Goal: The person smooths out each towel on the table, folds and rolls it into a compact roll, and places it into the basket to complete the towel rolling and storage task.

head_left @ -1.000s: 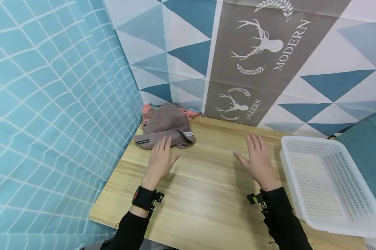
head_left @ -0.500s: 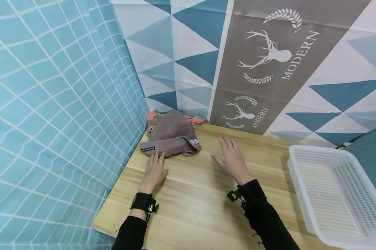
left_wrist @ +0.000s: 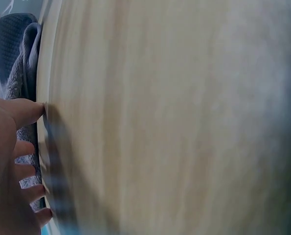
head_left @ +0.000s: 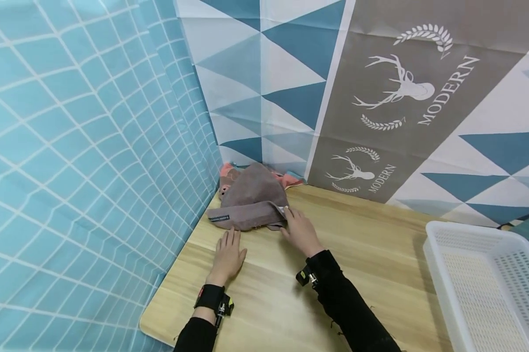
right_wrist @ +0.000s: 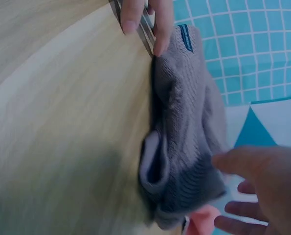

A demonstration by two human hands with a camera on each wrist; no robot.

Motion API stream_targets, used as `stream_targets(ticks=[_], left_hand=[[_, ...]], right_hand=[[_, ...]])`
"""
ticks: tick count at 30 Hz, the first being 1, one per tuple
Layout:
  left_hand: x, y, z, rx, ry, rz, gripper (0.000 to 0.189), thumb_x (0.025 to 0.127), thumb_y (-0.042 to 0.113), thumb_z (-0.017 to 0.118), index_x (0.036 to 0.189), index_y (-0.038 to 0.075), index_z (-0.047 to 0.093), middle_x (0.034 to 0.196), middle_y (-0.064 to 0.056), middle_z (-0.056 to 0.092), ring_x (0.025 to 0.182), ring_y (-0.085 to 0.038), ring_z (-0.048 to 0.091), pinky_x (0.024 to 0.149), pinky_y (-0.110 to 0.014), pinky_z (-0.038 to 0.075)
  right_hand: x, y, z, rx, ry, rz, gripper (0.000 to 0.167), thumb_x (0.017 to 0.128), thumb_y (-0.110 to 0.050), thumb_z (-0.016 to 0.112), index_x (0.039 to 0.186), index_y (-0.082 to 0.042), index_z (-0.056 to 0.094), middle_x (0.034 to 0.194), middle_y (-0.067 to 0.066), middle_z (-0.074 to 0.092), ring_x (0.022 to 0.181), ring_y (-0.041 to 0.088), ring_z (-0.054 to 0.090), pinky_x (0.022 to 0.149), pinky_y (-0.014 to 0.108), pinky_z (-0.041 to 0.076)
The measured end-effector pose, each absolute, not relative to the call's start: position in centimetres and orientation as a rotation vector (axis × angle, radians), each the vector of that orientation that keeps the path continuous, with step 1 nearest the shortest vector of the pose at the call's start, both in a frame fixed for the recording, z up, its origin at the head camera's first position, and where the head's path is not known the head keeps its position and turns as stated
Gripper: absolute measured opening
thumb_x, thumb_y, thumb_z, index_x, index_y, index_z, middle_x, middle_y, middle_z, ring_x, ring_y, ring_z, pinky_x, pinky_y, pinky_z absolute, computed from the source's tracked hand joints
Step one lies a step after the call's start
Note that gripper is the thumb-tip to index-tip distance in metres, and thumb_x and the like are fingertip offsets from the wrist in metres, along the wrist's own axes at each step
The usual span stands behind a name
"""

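Observation:
A grey-brown soft cloth, shaped like a cap (head_left: 253, 188), lies in the far left corner with its folded band and dark label facing me. My left hand (head_left: 227, 256) lies low over the table, straight fingertips right at the band's front edge. At the cloth's right end is my right hand (head_left: 301, 232), overlapping the white tag there. In the right wrist view, the right thumb (right_wrist: 238, 161) overlaps the cloth's edge and the other fingers are spread apart beside it. A patterned coral fabric (head_left: 291, 179) shows behind the cloth, mostly hidden.
A white perforated plastic basket (head_left: 484, 288) stands at the right on the wooden table (head_left: 264, 298). A blue grid-patterned sheet (head_left: 93, 171) closes off the left side. Behind hangs a sheet with triangles and deer prints (head_left: 291, 73).
My right hand has moved left and forward, from over the middle right of the table to the cloth's right end. The left hand has drawn back slightly and lowered in front of the band.

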State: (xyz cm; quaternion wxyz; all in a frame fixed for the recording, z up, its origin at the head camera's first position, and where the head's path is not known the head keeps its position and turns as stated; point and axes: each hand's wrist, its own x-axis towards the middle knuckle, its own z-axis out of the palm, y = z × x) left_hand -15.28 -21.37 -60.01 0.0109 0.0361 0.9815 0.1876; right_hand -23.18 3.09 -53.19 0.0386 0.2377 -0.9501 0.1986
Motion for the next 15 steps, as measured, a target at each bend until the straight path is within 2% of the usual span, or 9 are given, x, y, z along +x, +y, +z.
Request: stream_targets(ticks=[7, 12, 15], left_hand=[[-15.1, -20.1, -59.3, 0.101, 3.066, 0.513, 0.061, 0.1, 0.026, 0.059, 0.147, -0.006, 0.038, 0.157, -0.031, 0.024, 0.146, -0.046, 0.024, 0.116, -0.06, 0.021], [-16.0, -18.6, -57.8, 0.153, 3.084, 0.414, 0.068, 0.095, 0.027, 0.067, 0.147, -0.005, 0.038, 0.156, -0.031, 0.026, 0.145, -0.044, 0.025, 0.117, -0.058, 0.021], [-16.4, -17.5, -57.1, 0.206, 3.114, 0.385, 0.069, 0.094, 0.027, 0.068, 0.148, -0.003, 0.037, 0.155, -0.03, 0.028, 0.144, -0.043, 0.027, 0.117, -0.057, 0.022]], right_hand=[[-24.0, 2.7, -55.5, 0.595, -2.919, 0.647, 0.051, 0.089, -0.011, 0.075, 0.133, 0.005, 0.056, 0.133, 0.025, 0.057, 0.119, 0.042, 0.056, 0.096, 0.051, 0.049], [-24.8, 2.9, -56.8, 0.565, -2.911, 0.645, 0.035, 0.091, -0.017, 0.072, 0.124, -0.004, 0.068, 0.125, 0.019, 0.061, 0.114, 0.039, 0.058, 0.089, 0.051, 0.051], [-24.8, 3.0, -57.1, 0.565, -2.873, 0.663, 0.023, 0.091, -0.018, 0.072, 0.112, -0.009, 0.074, 0.12, 0.016, 0.063, 0.111, 0.037, 0.059, 0.087, 0.051, 0.051]])
